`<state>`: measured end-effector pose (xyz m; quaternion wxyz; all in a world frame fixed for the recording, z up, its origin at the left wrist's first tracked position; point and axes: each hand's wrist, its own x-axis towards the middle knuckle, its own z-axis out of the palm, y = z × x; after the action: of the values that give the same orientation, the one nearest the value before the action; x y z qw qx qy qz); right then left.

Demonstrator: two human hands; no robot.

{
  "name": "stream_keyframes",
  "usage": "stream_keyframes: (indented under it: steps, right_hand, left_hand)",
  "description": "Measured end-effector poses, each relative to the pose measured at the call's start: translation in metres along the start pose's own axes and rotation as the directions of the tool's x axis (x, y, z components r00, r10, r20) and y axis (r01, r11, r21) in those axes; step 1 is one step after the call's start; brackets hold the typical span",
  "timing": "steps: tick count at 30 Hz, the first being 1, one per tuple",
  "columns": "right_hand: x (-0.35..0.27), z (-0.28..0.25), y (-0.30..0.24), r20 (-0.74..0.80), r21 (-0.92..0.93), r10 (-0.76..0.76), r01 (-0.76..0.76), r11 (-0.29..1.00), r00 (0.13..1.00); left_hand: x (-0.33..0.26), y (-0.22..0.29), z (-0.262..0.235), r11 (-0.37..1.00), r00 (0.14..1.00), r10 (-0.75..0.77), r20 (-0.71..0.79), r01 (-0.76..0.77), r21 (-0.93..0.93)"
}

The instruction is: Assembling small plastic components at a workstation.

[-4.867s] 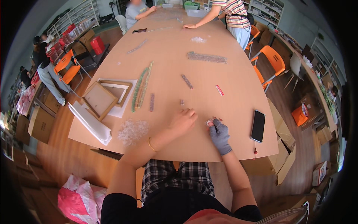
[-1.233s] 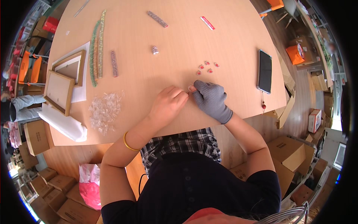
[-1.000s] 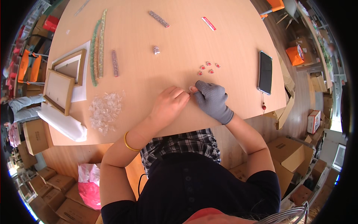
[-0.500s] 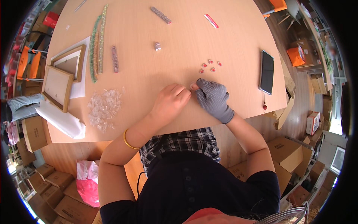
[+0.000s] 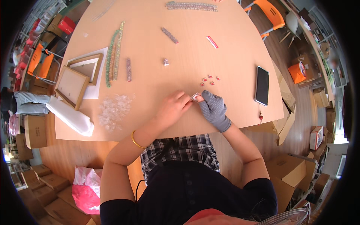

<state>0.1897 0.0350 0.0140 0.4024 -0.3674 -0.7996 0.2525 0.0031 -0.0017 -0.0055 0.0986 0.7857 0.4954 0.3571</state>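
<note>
My bare left hand (image 5: 173,108), with a gold bangle on its wrist, pinches one side of a small clear plastic piece (image 5: 195,96) near the table's front edge. My right hand (image 5: 215,111) wears a grey dotted glove with the thumb tip bare, and it pinches the other side. What the clear piece contains is too small to make out. Just beyond the right hand lie several small round red pieces (image 5: 211,83). To the left of my left forearm spreads a loose pile of small clear plastic pieces (image 5: 114,110).
Two wooden frames (image 5: 73,88) and a white roll (image 5: 71,116) lie at the left. Long green and yellow ribbed strips (image 5: 114,56) and shorter purple ribbed rolls (image 5: 128,69) are farther in. A phone (image 5: 262,85) lies right; a red-and-white strip (image 5: 212,42) sits far.
The view has tilted, so the table's far part shows more. My hands still pinch at the same spot by the table edge, and the clear piece between them shows more plainly.
</note>
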Motion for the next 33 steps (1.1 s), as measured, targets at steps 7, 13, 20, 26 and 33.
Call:
stream_keyframes:
  steps: [7,13,20,26,33]
  right_hand:
    - [0.002,-0.003,0.008,-0.051,-0.096,0.055,-0.059,0.994,0.997]
    - [-0.007,-0.006,0.016,-0.186,-0.134,-0.011,-0.014,0.991,0.983]
    - [-0.006,-0.004,0.022,-0.213,-0.03,-0.016,0.01,1.0,0.977]
    - [-0.001,-0.008,0.018,-0.166,-0.085,0.042,-0.056,0.995,0.985]
    - [0.002,-0.009,0.012,-0.155,-0.025,0.054,-0.059,0.998,0.986]
  left_hand:
    - [0.009,-0.005,-0.011,0.961,0.978,-0.199,-0.055,0.184,-0.207]
    - [0.046,-0.056,-0.022,0.942,0.887,-0.311,-0.34,0.335,0.013]
    - [0.074,-0.08,-0.021,0.841,0.884,-0.39,-0.259,0.456,0.29]
    - [0.072,-0.083,-0.014,0.866,0.899,-0.365,-0.242,0.423,0.264]
    - [0.063,-0.077,-0.004,0.927,0.919,-0.267,-0.291,0.327,0.183]
